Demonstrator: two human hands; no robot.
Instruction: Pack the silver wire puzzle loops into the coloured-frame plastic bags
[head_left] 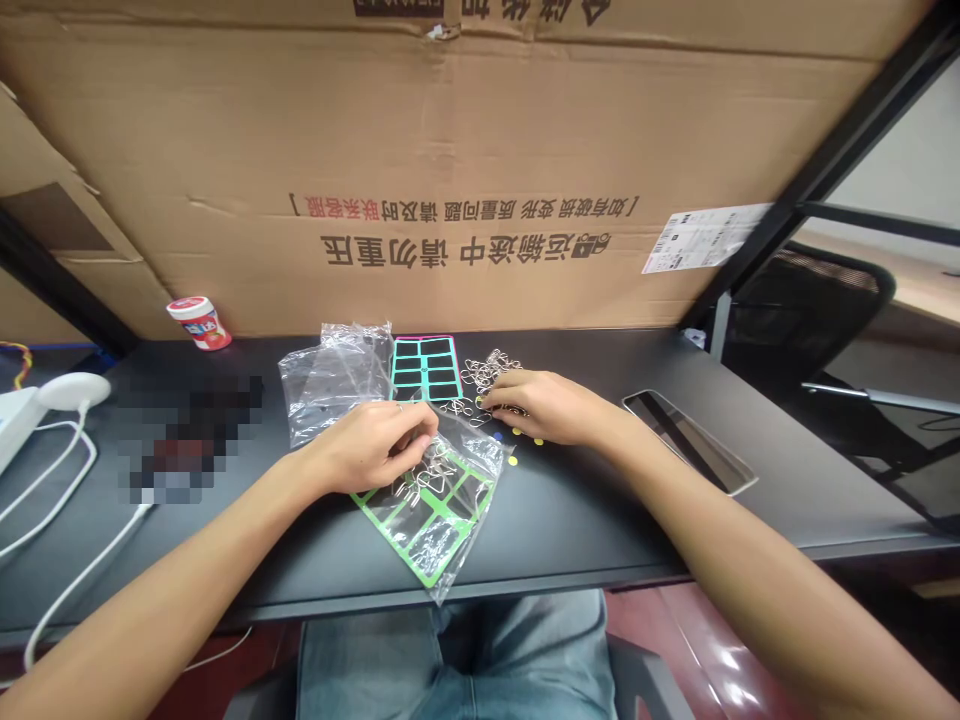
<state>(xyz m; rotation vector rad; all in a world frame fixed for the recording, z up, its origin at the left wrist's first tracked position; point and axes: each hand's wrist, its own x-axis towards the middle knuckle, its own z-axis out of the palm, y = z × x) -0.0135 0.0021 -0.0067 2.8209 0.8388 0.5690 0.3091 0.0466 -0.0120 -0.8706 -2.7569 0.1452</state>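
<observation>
My left hand (pixel 386 445) is closed on the upper edge of a clear plastic bag (pixel 480 445). Inside the bag lie a green grid-like frame (pixel 427 568) and a bunch of metal wire clips (pixel 431 475). My right hand (pixel 551 408) rests on the desk with its fingers curled at a pile of similar wire clips (pixel 491 368). A small yellow disc (pixel 480 401) shows at its fingertips; whether they grip it or a clip is too small to tell. More yellow discs (pixel 538 441) and a blue disc (pixel 498 436) lie beside this hand.
A teal grid frame (pixel 424 368) and empty-looking clear bags (pixel 337 365) lie behind my left hand. A phone-shaped object (pixel 690 442) lies on the right. At left are a red-and-white jar (pixel 199 323), white cables (pixel 90 455) and a blurred-out item. A cardboard sheet (pixel 450 130) stands behind.
</observation>
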